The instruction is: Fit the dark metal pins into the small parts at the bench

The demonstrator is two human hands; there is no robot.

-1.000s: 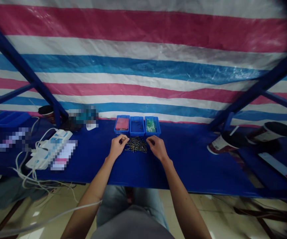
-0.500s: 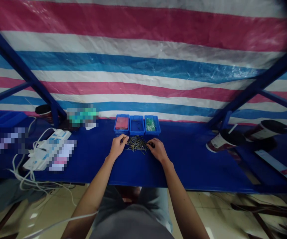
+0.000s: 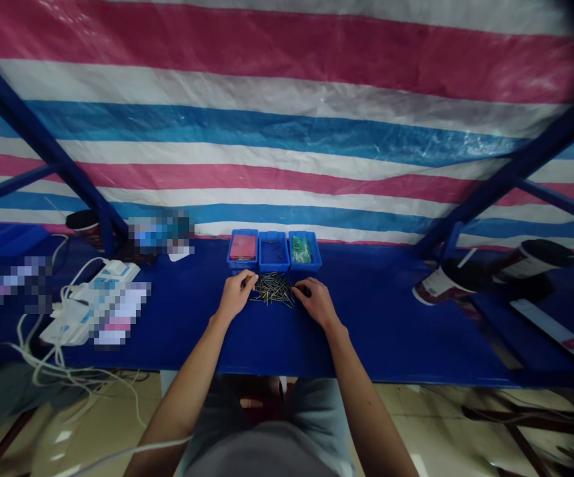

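Observation:
A loose heap of thin, nail-like metal pieces (image 3: 276,289) lies on the blue table between my two hands. At the heap's left edge is my left hand (image 3: 236,293), its fingers curled and its thumb and index finger pinched together. On the opposite side, my right hand (image 3: 315,298) has its fingers bent in, thumb and index close together at the heap. Anything held in either pinch is too small to make out. Behind the heap stand three small blue bins: one with red flat pieces (image 3: 242,246), a middle bin (image 3: 274,265) with a few dark thin pieces, and one with green-and-clear plastic packets (image 3: 301,250).
A white power strip (image 3: 88,301) with tangled cables lies left on the blue table (image 3: 376,331). Lidded cups (image 3: 446,281) and a pale flat box (image 3: 555,331) are at the right. A striped plastic sheet (image 3: 287,152) hangs behind, between blue frame posts.
The view has shifted slightly. Both hands stay at the sides of the heap in nearly the same pose, and the bins stand where they were.

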